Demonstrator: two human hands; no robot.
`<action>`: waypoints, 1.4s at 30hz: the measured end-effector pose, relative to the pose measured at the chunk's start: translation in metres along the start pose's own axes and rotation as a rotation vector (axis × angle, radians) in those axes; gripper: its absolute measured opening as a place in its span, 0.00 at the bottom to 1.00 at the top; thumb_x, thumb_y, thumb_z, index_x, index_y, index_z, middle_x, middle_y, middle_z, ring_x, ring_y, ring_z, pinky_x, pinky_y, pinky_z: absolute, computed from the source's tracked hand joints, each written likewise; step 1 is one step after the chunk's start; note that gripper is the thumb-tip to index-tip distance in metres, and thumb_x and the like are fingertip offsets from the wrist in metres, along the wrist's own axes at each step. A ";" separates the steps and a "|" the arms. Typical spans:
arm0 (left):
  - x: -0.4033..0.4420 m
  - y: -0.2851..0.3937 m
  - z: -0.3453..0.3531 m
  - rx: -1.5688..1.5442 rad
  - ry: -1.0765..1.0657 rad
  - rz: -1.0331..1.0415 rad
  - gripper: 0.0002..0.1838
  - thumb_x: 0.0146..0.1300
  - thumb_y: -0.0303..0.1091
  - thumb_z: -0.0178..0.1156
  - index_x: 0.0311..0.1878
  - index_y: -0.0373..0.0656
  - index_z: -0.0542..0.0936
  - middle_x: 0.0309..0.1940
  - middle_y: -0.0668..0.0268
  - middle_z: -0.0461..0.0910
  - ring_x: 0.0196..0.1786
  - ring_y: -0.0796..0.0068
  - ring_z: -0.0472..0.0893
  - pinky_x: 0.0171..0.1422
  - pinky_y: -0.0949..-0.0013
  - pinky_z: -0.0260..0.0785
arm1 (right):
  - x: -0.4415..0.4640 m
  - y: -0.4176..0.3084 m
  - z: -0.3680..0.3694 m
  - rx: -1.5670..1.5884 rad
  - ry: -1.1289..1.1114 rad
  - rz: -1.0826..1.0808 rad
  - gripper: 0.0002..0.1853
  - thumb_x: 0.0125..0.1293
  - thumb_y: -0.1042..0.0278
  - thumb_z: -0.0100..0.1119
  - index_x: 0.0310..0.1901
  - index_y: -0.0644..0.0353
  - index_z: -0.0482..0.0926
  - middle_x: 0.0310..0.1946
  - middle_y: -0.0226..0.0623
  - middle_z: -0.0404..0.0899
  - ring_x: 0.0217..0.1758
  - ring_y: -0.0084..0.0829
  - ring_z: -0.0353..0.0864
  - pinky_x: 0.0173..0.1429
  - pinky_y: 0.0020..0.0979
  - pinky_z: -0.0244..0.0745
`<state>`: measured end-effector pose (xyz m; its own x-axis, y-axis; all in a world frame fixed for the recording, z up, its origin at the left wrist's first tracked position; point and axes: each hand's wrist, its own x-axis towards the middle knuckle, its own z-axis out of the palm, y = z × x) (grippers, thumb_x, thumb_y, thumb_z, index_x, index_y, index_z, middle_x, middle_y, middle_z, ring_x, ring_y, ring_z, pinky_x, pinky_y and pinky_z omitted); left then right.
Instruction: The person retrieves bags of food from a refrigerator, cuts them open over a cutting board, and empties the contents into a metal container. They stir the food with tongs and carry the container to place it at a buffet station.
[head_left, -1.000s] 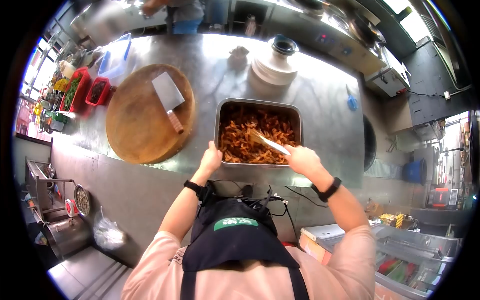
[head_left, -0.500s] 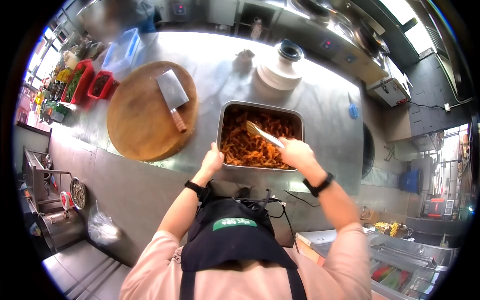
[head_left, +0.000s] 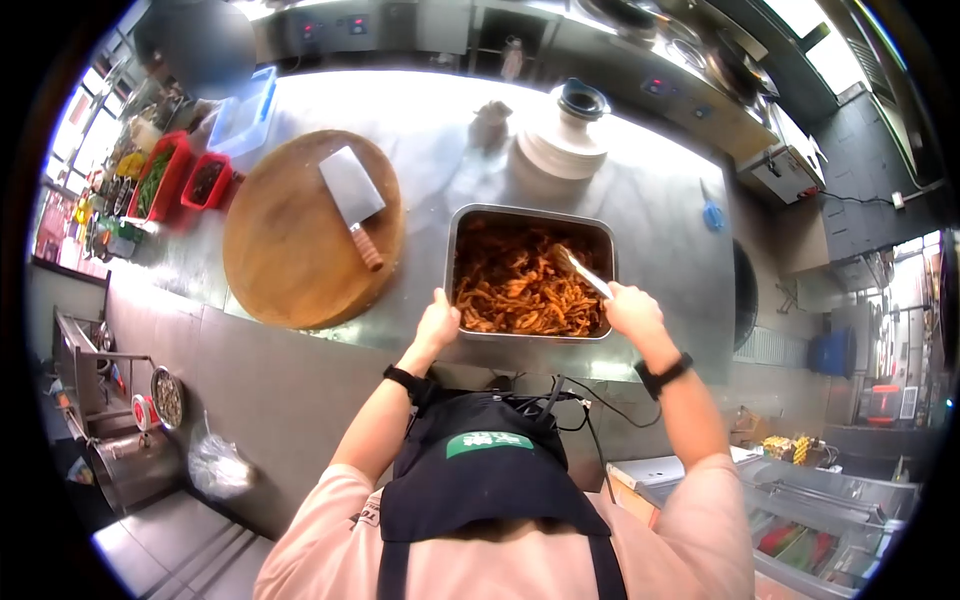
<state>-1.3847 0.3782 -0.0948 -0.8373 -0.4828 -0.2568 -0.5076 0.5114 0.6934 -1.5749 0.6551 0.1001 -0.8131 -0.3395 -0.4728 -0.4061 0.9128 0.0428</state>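
Metal pan (head_left: 532,338) sits on the steel table (head_left: 672,270), right between the two hands, far rim beyond all the fingertips. Loaded with reddish-brown strips (head_left: 510,290), piled toward the near side. I'd guess it's heavy when full, stiff-walled, rim maybe slick with oil; best hold would be both short sides under the lip, kept level. Strips look soft and bendy, greasy, probably clumping, not fragile. Left hand (head_left: 437,322) is at the near left corner, touching the outside, fingers curled in; can't tell from here if they pinch the rim or just brace it. Right hand (head_left: 638,312) is over the near right side, fingers closed around the end of a pale utensil (head_left: 588,274), its tan head ahead and left of those fingers, in among the strips. Utensil looks light and rigid; the rear end, where it's held, seems the right spot, clear of grease. Farther out: wooden chopping board (head_left: 290,240) left of the left fingers, cleaver (head_left: 352,187) flat on it, handle end nearest that hand. White plate stack (head_left: 560,152) beyond the pan, ahead of both hands. Blue-handled tool (head_left: 713,215) ahead and right of the right fingers.
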 end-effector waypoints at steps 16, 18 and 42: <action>0.005 0.000 -0.003 -0.114 -0.094 -0.095 0.23 0.68 0.33 0.49 0.58 0.26 0.60 0.35 0.30 0.80 0.41 0.30 0.81 0.48 0.42 0.74 | 0.053 -0.088 0.048 0.003 0.170 -0.213 0.12 0.72 0.63 0.46 0.50 0.57 0.75 0.38 0.47 0.86 0.40 0.46 0.88 0.43 0.46 0.83; 0.008 0.003 -0.004 -0.118 -0.098 -0.104 0.23 0.68 0.34 0.49 0.59 0.26 0.59 0.35 0.30 0.80 0.42 0.30 0.81 0.48 0.42 0.74 | 0.062 -0.109 0.076 0.001 0.198 -0.265 0.13 0.72 0.65 0.43 0.51 0.59 0.74 0.38 0.47 0.86 0.40 0.45 0.88 0.43 0.45 0.83; -0.005 -0.008 0.003 -0.139 -0.090 -0.057 0.23 0.69 0.33 0.49 0.59 0.26 0.58 0.27 0.40 0.79 0.26 0.45 0.81 0.31 0.50 0.75 | -0.068 0.030 -0.025 -0.073 -0.111 -0.116 0.14 0.73 0.59 0.51 0.54 0.53 0.77 0.44 0.45 0.86 0.48 0.48 0.87 0.51 0.48 0.81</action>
<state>-1.3765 0.3784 -0.1010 -0.8257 -0.4397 -0.3534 -0.5272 0.3786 0.7607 -1.5425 0.7002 0.1559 -0.7097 -0.4111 -0.5721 -0.5269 0.8488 0.0438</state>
